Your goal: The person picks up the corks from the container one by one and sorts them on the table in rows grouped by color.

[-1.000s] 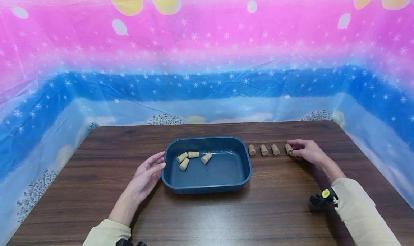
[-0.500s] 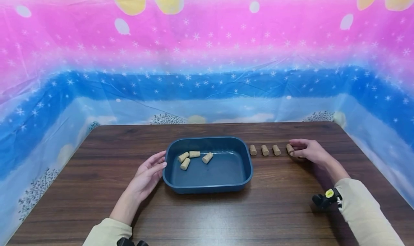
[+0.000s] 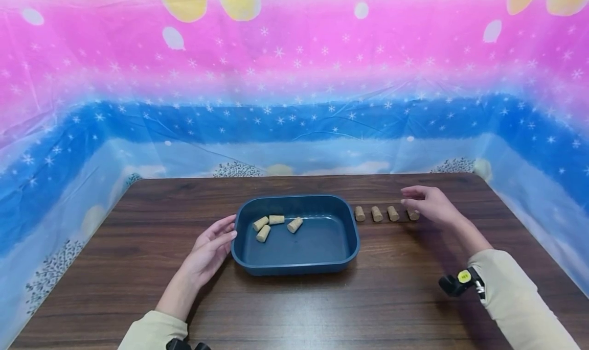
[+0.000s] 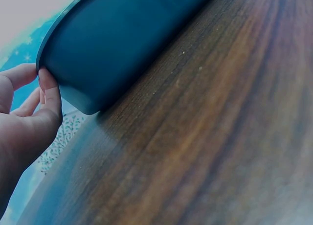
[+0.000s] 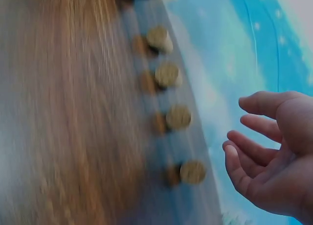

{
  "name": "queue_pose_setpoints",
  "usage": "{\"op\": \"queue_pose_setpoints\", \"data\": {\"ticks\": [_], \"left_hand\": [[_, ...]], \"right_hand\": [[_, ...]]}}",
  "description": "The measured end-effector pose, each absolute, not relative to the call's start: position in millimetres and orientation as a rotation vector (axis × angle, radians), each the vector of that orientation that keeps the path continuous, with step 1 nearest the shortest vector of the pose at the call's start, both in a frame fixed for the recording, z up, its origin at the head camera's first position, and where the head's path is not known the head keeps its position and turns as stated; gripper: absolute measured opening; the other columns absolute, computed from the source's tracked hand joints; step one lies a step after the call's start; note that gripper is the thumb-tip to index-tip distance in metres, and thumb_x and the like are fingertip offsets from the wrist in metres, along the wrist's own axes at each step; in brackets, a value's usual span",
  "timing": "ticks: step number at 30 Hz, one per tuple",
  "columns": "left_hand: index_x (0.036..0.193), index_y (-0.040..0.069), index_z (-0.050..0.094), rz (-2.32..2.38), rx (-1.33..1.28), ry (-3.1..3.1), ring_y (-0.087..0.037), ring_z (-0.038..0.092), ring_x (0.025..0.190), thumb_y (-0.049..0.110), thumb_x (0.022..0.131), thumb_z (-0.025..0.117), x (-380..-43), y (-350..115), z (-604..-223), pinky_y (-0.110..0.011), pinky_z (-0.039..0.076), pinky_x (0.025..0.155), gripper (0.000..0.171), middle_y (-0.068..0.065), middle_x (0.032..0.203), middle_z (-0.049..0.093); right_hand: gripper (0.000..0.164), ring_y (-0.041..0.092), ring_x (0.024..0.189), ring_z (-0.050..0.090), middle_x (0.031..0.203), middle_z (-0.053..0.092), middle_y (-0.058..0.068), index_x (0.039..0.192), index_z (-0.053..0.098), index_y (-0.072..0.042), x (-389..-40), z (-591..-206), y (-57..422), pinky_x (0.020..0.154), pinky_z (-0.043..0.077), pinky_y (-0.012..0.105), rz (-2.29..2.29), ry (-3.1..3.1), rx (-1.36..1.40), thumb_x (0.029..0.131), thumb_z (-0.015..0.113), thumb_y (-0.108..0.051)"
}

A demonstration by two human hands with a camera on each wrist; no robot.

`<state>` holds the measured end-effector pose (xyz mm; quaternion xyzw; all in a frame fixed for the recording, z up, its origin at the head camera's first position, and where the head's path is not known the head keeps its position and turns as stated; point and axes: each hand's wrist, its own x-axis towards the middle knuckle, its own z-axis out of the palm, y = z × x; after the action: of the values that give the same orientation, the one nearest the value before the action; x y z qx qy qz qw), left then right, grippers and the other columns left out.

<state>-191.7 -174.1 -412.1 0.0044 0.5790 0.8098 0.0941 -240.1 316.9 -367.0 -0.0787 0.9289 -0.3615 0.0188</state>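
Note:
In the head view, my left hand (image 3: 210, 250) holds the left rim of a dark blue plastic basin (image 3: 294, 264), thumb and fingertips right at its edge. The left wrist view shows those fingertips meeting at the rim of the basin (image 4: 112, 44). Several cork stoppers, one being a cork (image 3: 295, 225), lie on the basin's floor. My right hand (image 3: 434, 205) hovers with nothing in its fingers over the rightmost cork (image 3: 413, 215), partly covering it. The right wrist view shows the right hand (image 5: 274, 156) with fingers loosely bent, apart from the cork (image 5: 192, 172) at the row's end.
A row of standing corks, including one cork (image 3: 377, 214), runs right from the basin on the brown wooden table (image 3: 294, 309). A printed cloth (image 3: 294, 120) with pink and blue bands encloses the table behind and at the sides.
My right hand has let go of the rightmost cork and risen slightly, up and to the left. That cork stays standing in the row. The left hand and basin keep their place.

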Motion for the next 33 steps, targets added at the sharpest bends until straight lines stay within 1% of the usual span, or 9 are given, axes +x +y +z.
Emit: {"op": "queue_pose_setpoints", "data": {"ticks": [3,5,8,12,15,18,20,26,33], "left_hand": [[0.142,-0.005,0.036,2.403,0.008,1.718,-0.010,0.053,0.103,-0.004,0.096,0.050,-191.7,-174.1,-412.3,-0.021,0.047,0.089,0.048,-0.005,0.114,0.050],[0.141,-0.005,0.037,2.407,0.004,1.713,-0.010,0.054,0.102,-0.005,0.096,0.050,-191.7,-173.9,-412.4,-0.021,0.047,0.088,0.047,-0.005,0.114,0.051],[0.141,-0.004,0.038,2.410,0.002,1.708,-0.010,0.054,0.102,-0.005,0.096,0.050,-191.6,-173.9,-412.6,-0.021,0.047,0.088,0.046,-0.005,0.113,0.051],[0.141,-0.005,0.037,2.409,0.002,1.714,-0.010,0.055,0.101,-0.005,0.096,0.050,-191.2,-174.1,-412.8,-0.021,0.048,0.088,0.047,-0.004,0.113,0.052],[0.142,-0.005,0.036,2.405,0.004,1.722,-0.010,0.055,0.102,-0.005,0.096,0.051,-191.1,-174.1,-412.6,-0.021,0.048,0.088,0.048,-0.005,0.113,0.052],[0.142,-0.006,0.035,2.400,0.003,1.721,-0.010,0.054,0.102,-0.005,0.096,0.050,-191.4,-174.1,-412.7,-0.021,0.048,0.089,0.049,-0.005,0.114,0.051],[0.143,-0.006,0.034,2.396,0.008,1.725,-0.010,0.054,0.102,-0.004,0.096,0.051,-191.4,-174.3,-412.7,-0.021,0.047,0.089,0.050,-0.005,0.114,0.051],[0.142,-0.004,0.036,2.397,0.002,1.723,-0.010,0.054,0.102,-0.004,0.096,0.051,-192.0,-174.3,-412.8,-0.021,0.047,0.089,0.048,-0.004,0.113,0.051],[0.143,-0.006,0.033,2.396,0.017,1.725,-0.010,0.054,0.103,-0.004,0.096,0.050,-191.2,-174.3,-411.6,-0.021,0.047,0.089,0.050,-0.005,0.114,0.051]], "right_hand": [[0.045,0.037,0.104,0.058,0.123,0.057,0.029,0.132,0.051,0.008,-238.0,-360.5,300.8,0.079,0.048,0.041,-1.117,2.903,-0.271,0.097,0.057,-0.019],[0.044,0.037,0.103,0.058,0.123,0.058,0.027,0.133,0.051,0.008,-236.7,-356.9,290.6,0.079,0.049,0.042,-1.133,2.893,-0.284,0.098,0.056,-0.018],[0.042,0.036,0.097,0.059,0.120,0.059,0.025,0.133,0.051,0.005,-235.4,-352.9,276.2,0.071,0.051,0.042,-1.171,2.865,-0.284,0.098,0.056,-0.017],[0.041,0.033,0.100,0.058,0.121,0.060,0.022,0.133,0.053,0.003,-234.1,-349.5,257.2,0.071,0.050,0.038,-1.200,2.849,-0.311,0.098,0.057,-0.018],[0.040,0.033,0.106,0.058,0.122,0.060,0.022,0.132,0.054,0.003,-233.0,-347.9,242.7,0.079,0.051,0.040,-1.210,2.842,-0.361,0.097,0.057,-0.017],[0.039,0.033,0.107,0.058,0.122,0.060,0.022,0.130,0.055,0.003,-231.9,-346.5,229.3,0.083,0.050,0.044,-1.221,2.832,-0.392,0.097,0.058,-0.016],[0.038,0.033,0.108,0.058,0.122,0.060,0.022,0.129,0.056,0.003,-231.1,-345.4,220.7,0.085,0.050,0.044,-1.224,2.828,-0.406,0.097,0.059,-0.016],[0.037,0.031,0.109,0.059,0.120,0.062,0.019,0.129,0.057,0.002,-229.7,-344.3,197.9,0.083,0.051,0.041,-1.257,2.774,-0.431,0.096,0.058,-0.015],[0.036,0.030,0.109,0.059,0.120,0.062,0.017,0.129,0.057,0.002,-227.9,-348.1,172.9,0.082,0.054,0.038,-1.287,2.691,-0.472,0.096,0.060,-0.013]]}}
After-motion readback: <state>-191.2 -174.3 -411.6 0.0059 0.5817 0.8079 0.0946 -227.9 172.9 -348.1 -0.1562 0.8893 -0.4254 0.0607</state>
